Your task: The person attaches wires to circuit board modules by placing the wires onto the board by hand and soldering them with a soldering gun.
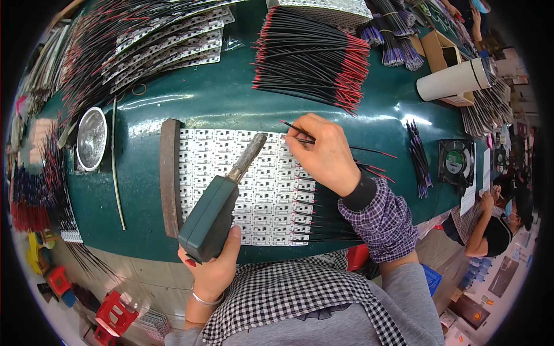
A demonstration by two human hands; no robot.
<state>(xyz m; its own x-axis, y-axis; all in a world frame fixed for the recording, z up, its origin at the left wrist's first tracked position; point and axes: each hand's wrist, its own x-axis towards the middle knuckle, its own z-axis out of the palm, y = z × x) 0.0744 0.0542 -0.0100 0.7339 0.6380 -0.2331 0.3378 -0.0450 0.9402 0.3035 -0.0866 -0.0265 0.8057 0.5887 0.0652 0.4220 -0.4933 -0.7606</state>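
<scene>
My left hand is closed around the handle of a soldering gun with a dark green body. Its metal tip points up and to the right over a panel of small white circuit boards. At the panel's upper right corner, my right hand pinches a thin black wire with a red end. The gun's tip is a little left of these fingers, apart from them. Below the right hand, several black wires lie along the panel's right edge. A brown bar borders the panel's left side.
A large pile of red-tipped black wires lies beyond the panel. Wired panels are stacked far left. A metal bowl and thin rod lie left. A white cylinder, a fan and a seated person are right.
</scene>
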